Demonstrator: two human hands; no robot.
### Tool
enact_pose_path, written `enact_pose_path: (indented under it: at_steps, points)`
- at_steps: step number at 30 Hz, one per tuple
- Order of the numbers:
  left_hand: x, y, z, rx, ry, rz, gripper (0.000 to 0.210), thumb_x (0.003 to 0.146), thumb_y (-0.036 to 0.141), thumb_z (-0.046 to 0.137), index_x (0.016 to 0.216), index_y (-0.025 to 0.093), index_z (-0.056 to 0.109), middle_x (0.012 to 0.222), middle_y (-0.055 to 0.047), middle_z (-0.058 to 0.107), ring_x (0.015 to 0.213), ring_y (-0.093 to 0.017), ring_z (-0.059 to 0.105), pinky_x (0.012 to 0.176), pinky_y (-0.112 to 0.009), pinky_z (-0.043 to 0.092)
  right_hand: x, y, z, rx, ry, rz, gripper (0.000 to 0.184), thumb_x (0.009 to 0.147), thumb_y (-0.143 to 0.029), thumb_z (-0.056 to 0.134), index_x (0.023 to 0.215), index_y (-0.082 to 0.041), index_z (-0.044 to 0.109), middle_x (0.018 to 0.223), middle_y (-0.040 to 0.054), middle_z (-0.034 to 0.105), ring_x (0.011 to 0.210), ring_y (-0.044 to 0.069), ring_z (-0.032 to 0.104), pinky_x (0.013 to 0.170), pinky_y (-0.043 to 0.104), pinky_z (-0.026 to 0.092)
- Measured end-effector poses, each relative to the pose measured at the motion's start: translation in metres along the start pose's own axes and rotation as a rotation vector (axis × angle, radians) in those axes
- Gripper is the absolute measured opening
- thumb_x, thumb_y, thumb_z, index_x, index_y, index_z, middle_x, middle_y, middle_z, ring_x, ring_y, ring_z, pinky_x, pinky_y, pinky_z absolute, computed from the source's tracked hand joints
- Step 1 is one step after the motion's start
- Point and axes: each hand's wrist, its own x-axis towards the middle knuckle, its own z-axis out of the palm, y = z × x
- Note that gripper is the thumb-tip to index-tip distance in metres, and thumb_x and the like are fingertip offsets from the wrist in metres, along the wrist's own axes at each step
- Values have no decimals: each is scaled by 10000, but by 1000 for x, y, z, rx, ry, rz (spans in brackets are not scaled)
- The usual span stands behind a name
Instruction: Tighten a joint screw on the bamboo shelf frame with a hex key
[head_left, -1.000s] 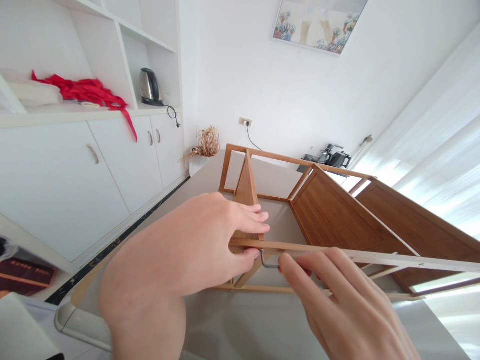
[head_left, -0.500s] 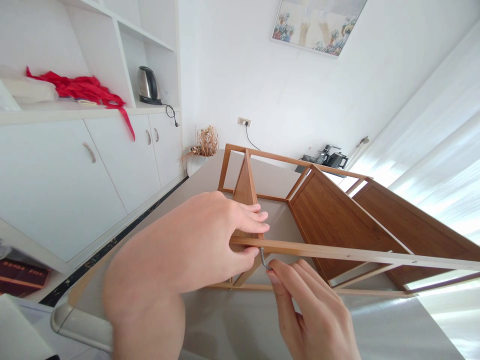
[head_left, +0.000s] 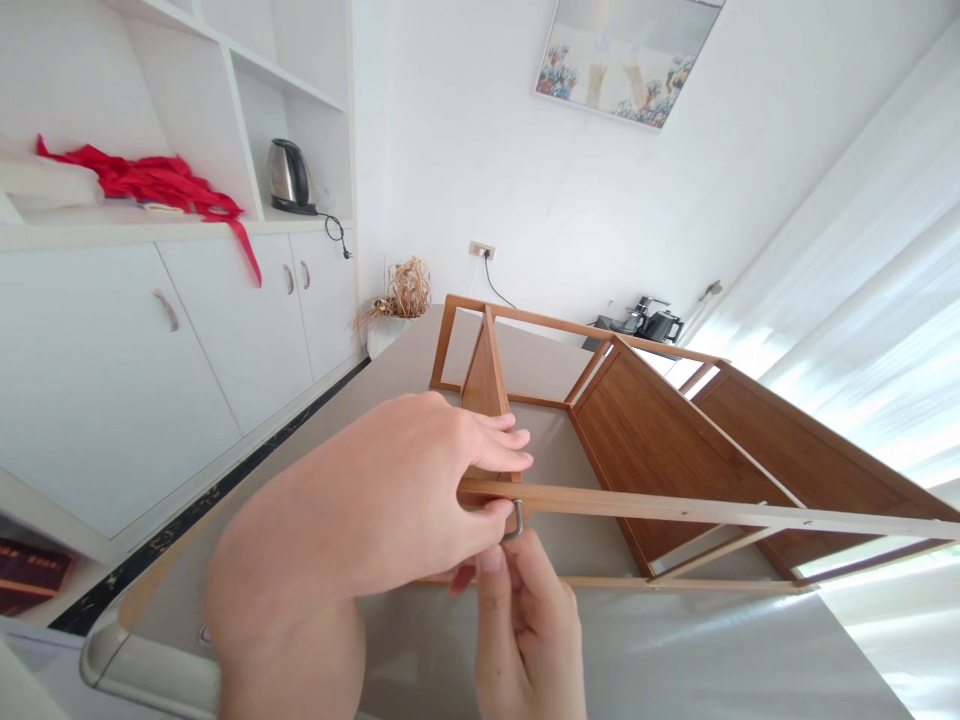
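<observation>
A wooden shelf rack [head_left: 637,503] lies on its side on a grey tabletop. My left hand [head_left: 420,480] is closed round the end of its near rail, fingers over the top and thumb pressed below beside a bent metal hex key [head_left: 517,520]. The key's upper end meets the rail where the end shelf board [head_left: 486,370] joins it; whether it sits in a screw head is hidden. Below the rail, my right hand [head_left: 529,620] pinches the key's lower arm between thumb and fingers. The brown shelf panels [head_left: 667,435] stand to the right.
The grey table [head_left: 675,650] extends under the rack. White cabinets [head_left: 225,330] line the left, with a steel kettle [head_left: 291,175] and red cloth [head_left: 161,180] on the shelf. A dried plant [head_left: 405,290] stands beyond; a black kettle [head_left: 663,326] is at the back right, near white curtains [head_left: 885,300].
My right hand has swung left under the rail, turning the hex key's lower arm from pointing right to pointing left. My left hand keeps its hold; the view has shifted slightly.
</observation>
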Motion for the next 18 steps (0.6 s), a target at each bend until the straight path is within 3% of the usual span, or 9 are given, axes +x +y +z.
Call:
enact_pose_path:
  at_steps: [4, 9, 14, 18]
  points:
    - [0, 0, -1, -10, 7, 18, 378, 887, 277, 642, 1204, 404, 805, 1383, 145, 693, 1388, -241, 611, 1102, -275, 560, -1, 1, -6, -76, 18, -62, 310, 1103, -287, 431, 885, -235, 645, 766, -5, 732, 696, 98, 706, 662, 167, 538]
    - [1, 3, -1, 43, -10, 10, 398, 885, 290, 622, 1235, 344, 804, 1368, 112, 710, 1375, -213, 624, 1023, -242, 598, 0, 8, -15, -224, 4, -198, 237, 1073, -181, 437, 916, -254, 599, 790, -42, 699, 680, 70, 646, 663, 143, 501]
    - [2, 3, 0, 76, 4, 20, 401, 891, 309, 620, 1248, 344, 798, 1343, 120, 726, 1354, -162, 640, 1066, -196, 555, 1, 12, -27, -312, -28, -327, 225, 1042, -101, 448, 1029, -258, 608, 843, -25, 673, 737, 88, 639, 711, 168, 518]
    - [2, 5, -1, 78, -2, 32, 427, 874, 295, 639, 1271, 341, 788, 1343, 121, 725, 1340, -161, 652, 1105, -199, 527, 13, 10, -46, -493, -95, -442, 216, 1019, -54, 469, 1067, -221, 598, 791, -15, 594, 714, 108, 571, 662, 202, 488]
